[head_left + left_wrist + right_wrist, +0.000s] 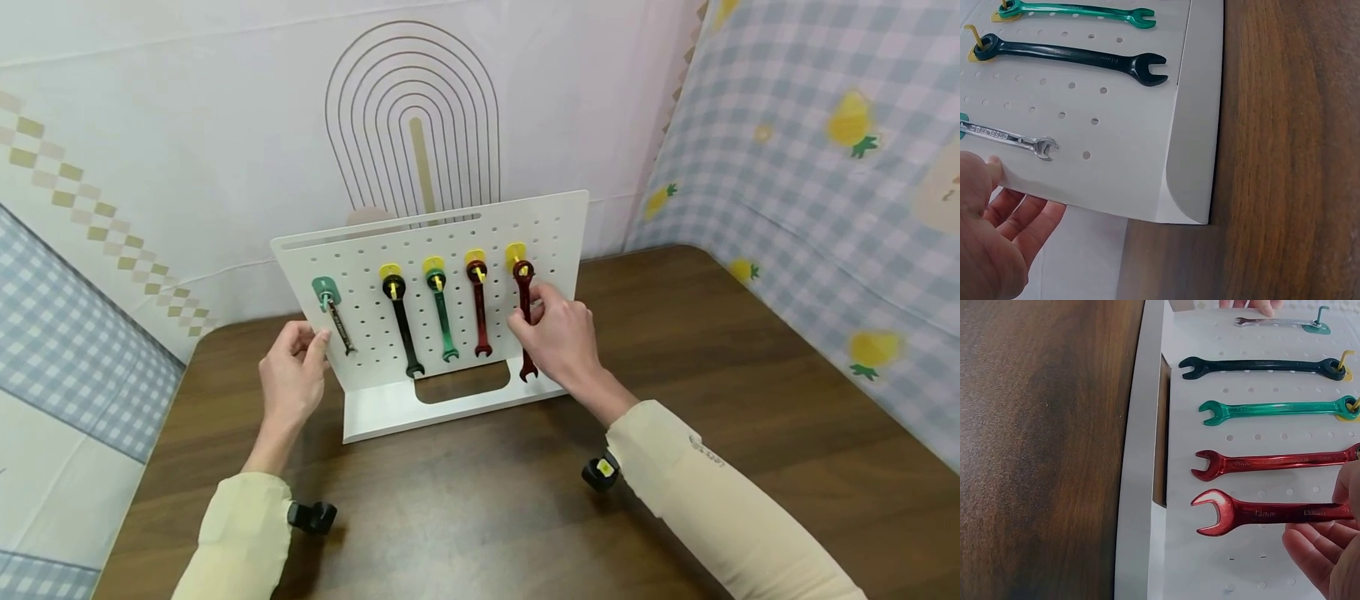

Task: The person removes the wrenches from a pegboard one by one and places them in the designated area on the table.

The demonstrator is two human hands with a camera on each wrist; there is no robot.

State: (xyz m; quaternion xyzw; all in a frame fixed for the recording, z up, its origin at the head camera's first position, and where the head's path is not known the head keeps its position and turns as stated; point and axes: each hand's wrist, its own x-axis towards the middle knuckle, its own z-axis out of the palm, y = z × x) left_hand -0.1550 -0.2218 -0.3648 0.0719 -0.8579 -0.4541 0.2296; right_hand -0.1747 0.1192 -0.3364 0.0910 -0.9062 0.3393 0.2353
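Pinches rightmost red wrench (1254, 512) at yellow hook (514, 251) between thumb and fingers of right hand (561, 335), pinches white pegboard (375, 410) by left edge likewise with left hand (291, 379)

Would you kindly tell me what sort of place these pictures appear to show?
Probably a screened-off tabletop set rather than a real workshop: patterned cloth lines the back and sides of a wood-grain table, where a white pegboard stands with wrenches hanging on it.

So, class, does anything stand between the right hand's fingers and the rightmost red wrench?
Nothing visible does: the right hand holds the rightmost red wrench. The neighbouring red wrench hangs to its left, out of the way.
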